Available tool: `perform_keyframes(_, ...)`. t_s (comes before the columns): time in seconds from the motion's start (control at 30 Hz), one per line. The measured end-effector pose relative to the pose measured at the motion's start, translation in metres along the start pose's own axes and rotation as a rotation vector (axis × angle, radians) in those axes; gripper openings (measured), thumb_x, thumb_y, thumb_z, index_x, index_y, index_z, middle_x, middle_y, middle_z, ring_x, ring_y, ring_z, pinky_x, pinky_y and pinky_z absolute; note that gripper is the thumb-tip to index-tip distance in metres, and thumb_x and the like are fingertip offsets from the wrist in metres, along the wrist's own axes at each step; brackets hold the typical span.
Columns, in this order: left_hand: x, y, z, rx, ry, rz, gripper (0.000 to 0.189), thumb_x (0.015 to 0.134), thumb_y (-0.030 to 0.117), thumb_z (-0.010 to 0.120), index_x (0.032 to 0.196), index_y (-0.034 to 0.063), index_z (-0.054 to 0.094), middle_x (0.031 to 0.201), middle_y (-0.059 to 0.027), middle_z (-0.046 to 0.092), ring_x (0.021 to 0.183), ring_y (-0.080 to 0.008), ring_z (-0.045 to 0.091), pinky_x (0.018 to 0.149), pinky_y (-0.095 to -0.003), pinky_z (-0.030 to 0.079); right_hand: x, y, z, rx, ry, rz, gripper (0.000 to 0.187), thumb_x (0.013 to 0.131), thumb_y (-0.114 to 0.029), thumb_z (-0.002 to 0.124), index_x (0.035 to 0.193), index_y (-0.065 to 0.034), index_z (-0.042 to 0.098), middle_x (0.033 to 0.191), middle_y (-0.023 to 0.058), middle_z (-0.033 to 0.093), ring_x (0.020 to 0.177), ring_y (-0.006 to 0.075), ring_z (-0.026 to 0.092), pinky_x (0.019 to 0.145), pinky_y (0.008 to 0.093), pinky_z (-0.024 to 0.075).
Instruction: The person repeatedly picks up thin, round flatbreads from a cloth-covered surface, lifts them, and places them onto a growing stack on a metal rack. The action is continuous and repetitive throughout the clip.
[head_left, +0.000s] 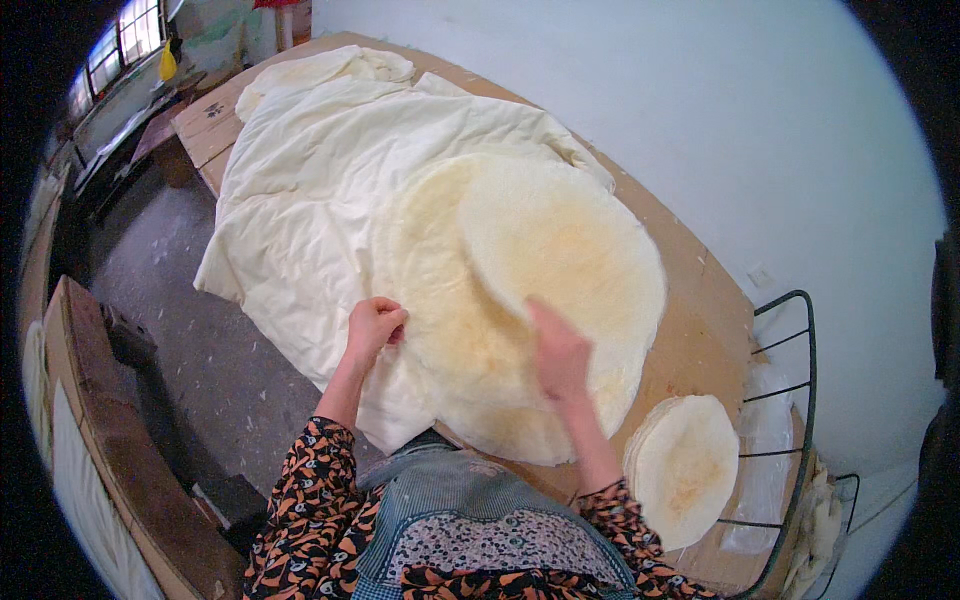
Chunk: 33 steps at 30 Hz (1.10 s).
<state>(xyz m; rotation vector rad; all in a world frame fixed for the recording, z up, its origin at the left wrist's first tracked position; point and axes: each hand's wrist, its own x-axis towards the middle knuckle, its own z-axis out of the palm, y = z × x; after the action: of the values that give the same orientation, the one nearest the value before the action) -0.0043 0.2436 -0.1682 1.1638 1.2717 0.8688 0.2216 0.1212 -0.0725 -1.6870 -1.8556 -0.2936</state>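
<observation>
My right hand (561, 351), blurred, grips the near edge of a thin round flatbread (566, 232), browned in its middle. That edge stands raised, with a shadow under it. Beneath it lie more broad flatbreads (442, 292), overlapping on a wrinkled cream cloth (315, 180). At their left edge is my left hand (377, 326), its fingertips drawn together; whether they pinch a bread's rim or the cloth is not plain. A separate stack of smaller round flatbreads (686, 472) sits to the right of my right forearm.
The wooden table (690, 300) runs along a white wall (675, 112). A black metal rack (810, 390) borders its right end, near clear plastic (761, 450). On the left, a brown wooden bench or board (112, 420) rises beside the grey floor (187, 337).
</observation>
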Motion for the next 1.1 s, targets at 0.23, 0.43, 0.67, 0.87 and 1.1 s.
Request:
perform_keyframes(0.23, -0.013, 0.017, 0.002, -0.049, -0.129, 0.076, 0.01, 0.074, 0.007, 0.058, 0.083, 0.0018, 0.057, 0.07, -0.0028, 0.058, 0.062, -0.0081, 0.055, 0.049, -0.021, 0.042, -0.069, -0.02, 0.082, 0.122, -0.029, 0.1, 0.033, 0.077, 0.001, 0.046, 0.108, -0.005, 0.057, 0.103, 0.0146, 0.062, 0.093, 0.0282, 0.062, 0.077, 0.0345, 0.0506)
perform_keyframes(0.43, -0.034, 0.014, 0.009, -0.45, -0.505, -0.144, 0.047, 0.076, 0.001, 0.052, 0.121, 0.004, 0.04, 0.11, -0.0095, 0.054, 0.086, -0.0167, 0.059, 0.065, -0.03, 0.055, -0.06, -0.034, 0.065, 0.204, -0.074, 0.16, 0.038, 0.075, 0.001, 0.053, 0.112, -0.0047, 0.056, 0.107, 0.0166, 0.06, 0.097, 0.0298, 0.06, 0.08, 0.0348, 0.0493)
perform_keyframes(0.67, -0.035, 0.014, 0.022, -0.673, -0.554, -0.143, 0.05, 0.079, -0.004, 0.048, 0.126, 0.0044, 0.035, 0.118, -0.0128, 0.05, 0.1, -0.025, 0.057, 0.076, -0.0372, 0.055, -0.066, -0.042, 0.078, 0.308, -0.021, 0.183, 0.043, 0.075, -0.001, 0.058, 0.118, -0.0044, 0.053, 0.11, 0.0177, 0.058, 0.103, 0.032, 0.056, 0.089, 0.0359, 0.0451)
perform_keyframes(0.87, -0.041, 0.013, 0.03, -0.641, -0.514, -0.169, 0.059, 0.084, 0.005, 0.051, 0.136, 0.0059, 0.023, 0.126, -0.0133, 0.044, 0.107, -0.0282, 0.053, 0.087, -0.0396, 0.048, -0.006, 0.004, 0.042, 0.16, -0.445, 0.491, 0.019, 0.079, -0.012, 0.05, 0.08, 0.0022, 0.062, 0.068, 0.0161, 0.061, 0.065, 0.0228, 0.059, 0.063, 0.0354, 0.0472)
perform_keyframes(1.1, -0.039, 0.002, 0.023, -0.442, -0.47, -0.022, 0.066, 0.083, 0.012, 0.058, 0.138, 0.0042, 0.023, 0.125, -0.0119, 0.043, 0.1, -0.0214, 0.055, 0.085, -0.0326, 0.047, 0.095, 0.039, -0.146, 0.059, 0.18, 0.285, 0.024, 0.087, -0.008, 0.049, 0.106, -0.0013, 0.061, 0.087, 0.0037, 0.066, 0.074, 0.0078, 0.057, 0.068, 0.0223, 0.0448)
